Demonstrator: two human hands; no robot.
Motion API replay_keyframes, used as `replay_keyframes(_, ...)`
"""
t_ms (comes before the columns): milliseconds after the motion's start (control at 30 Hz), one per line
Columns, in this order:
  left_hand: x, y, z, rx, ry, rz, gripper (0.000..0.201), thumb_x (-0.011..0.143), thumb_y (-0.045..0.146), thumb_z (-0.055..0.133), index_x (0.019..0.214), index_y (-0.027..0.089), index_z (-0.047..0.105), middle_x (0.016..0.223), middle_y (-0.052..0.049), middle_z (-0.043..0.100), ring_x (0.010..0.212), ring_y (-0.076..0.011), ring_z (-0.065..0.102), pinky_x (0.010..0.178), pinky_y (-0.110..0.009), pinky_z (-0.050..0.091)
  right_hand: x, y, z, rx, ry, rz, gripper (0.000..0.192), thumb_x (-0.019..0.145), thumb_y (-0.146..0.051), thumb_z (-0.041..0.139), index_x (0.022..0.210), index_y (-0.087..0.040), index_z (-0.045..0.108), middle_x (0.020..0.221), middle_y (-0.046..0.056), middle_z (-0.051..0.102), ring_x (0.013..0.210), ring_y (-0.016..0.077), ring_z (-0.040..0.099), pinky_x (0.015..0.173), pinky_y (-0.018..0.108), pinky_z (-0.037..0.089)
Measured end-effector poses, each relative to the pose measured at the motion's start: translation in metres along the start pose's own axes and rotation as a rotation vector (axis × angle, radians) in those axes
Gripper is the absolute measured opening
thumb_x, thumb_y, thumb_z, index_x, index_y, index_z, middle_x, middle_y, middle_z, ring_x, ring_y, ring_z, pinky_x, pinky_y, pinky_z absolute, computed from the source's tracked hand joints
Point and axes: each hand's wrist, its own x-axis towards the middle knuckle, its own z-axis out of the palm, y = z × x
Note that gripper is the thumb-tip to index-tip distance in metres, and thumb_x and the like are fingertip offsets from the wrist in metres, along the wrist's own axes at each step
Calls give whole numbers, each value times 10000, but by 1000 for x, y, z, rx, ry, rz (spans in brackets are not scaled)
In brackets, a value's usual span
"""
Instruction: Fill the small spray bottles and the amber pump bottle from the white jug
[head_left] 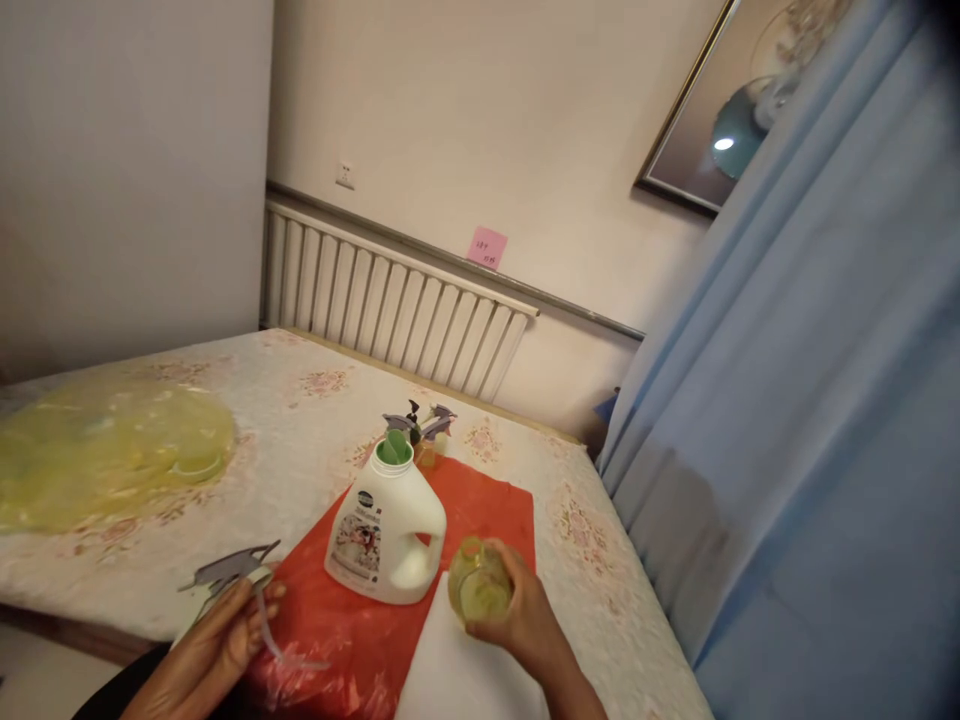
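Note:
My left hand (229, 630) is closed around a grey and white trigger spray head (229, 568), low at the left. Its thin clear dip tube (268, 635) hangs down over the red plastic sheet (480, 500). On the right, my right hand (514, 605) grips a see-through yellowish bottle (480, 585), its open neck tilted up. Between my hands a large white detergent jug (390, 540) stands upright on the red sheet, uncapped, with green inside its mouth. The label faces left and the handle faces right.
Behind the jug are more trigger sprayers (420, 425). A yellow translucent plastic bag (112, 450) lies at the left of the flowered bed cover (300, 440). White paper (465, 670) lies under my right hand. A radiator (390, 300) lines the wall; a blue curtain (810, 400) hangs at right.

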Motion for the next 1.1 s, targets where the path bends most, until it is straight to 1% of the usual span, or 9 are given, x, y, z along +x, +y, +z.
replay_keyframes(100, 18, -4, -26, 23, 16, 17, 255, 720, 166, 758, 967, 184, 702, 738, -56, 775, 593, -221, 741, 504, -278, 627, 26, -20, -9, -121, 27, -98, 859, 486, -163, 836, 1293, -238, 553, 1324, 82, 609, 1251, 331, 554, 1087, 471, 416)
replay_keyframes(167, 31, -7, -40, 32, -17, 20, 290, 696, 130, 760, 976, 183, 705, 777, -61, 784, 644, -232, 753, 566, -297, 645, 43, -35, -13, -191, 52, -158, 823, 510, -179, 837, 1280, -228, 549, 1317, 86, 602, 1228, 315, 561, 1083, 463, 417)
replay_keyframes(300, 50, -12, -56, 107, -96, 61, 295, 667, 109, 790, 947, 168, 716, 827, -81, 798, 706, -234, 757, 639, -313, 652, 76, -59, -14, -298, 42, -317, 749, 555, -206, 837, 1247, -202, 553, 1237, 88, 620, 1143, 288, 592, 1023, 433, 463)
replay_keyframes(400, 54, -14, -58, 137, -116, 74, 259, 639, 120, 824, 870, 174, 719, 805, -74, 797, 706, -229, 753, 656, -313, 650, 98, -68, -12, -384, 31, -428, 760, 560, -221, 845, 1255, -174, 542, 1199, 98, 617, 1094, 276, 599, 980, 410, 484)
replay_keyframes(467, 55, -15, -57, 119, -99, 58, 268, 610, 117, 838, 839, 185, 715, 791, -63, 794, 725, -245, 757, 660, -319, 651, 110, -74, -9, -466, 21, -479, 781, 549, -215, 849, 1263, -170, 536, 1194, 99, 613, 1082, 271, 593, 972, 400, 484)
replay_keyframes(600, 55, -18, -58, 112, -102, 34, 301, 584, 139, 877, 827, 197, 709, 793, -65, 796, 704, -258, 759, 639, -320, 651, 125, -91, -4, -584, 2, -522, 769, 560, -192, 831, 1271, -168, 540, 1183, 95, 612, 1087, 270, 571, 982, 401, 468)
replay_keyframes(800, 61, -22, -63, 160, -175, 45, 408, 616, 179, 889, 974, 232, 700, 827, -57, 798, 752, -241, 755, 695, -336, 653, 135, -116, -2, -693, -29, -512, 769, 588, -193, 811, 1302, -157, 527, 1222, 116, 591, 1120, 280, 542, 991, 408, 458)
replay_keyframes(1000, 67, -23, -63, 114, -105, -6, 403, 584, 116, 875, 925, 230, 691, 798, -48, 794, 737, -262, 759, 668, -358, 660, 139, -129, -3, -798, -61, -530, 760, 608, -154, 763, 1321, -193, 502, 1269, 111, 573, 1162, 282, 513, 1015, 421, 415)
replay_keyframes(1100, 64, -24, -62, 118, -139, 26, 428, 614, 123, 876, 983, 225, 686, 844, -53, 799, 758, -245, 760, 700, -339, 652, 138, -133, -3, -845, -76, -542, 738, 613, -143, 739, 1308, -215, 502, 1270, 100, 574, 1148, 279, 512, 988, 415, 418)
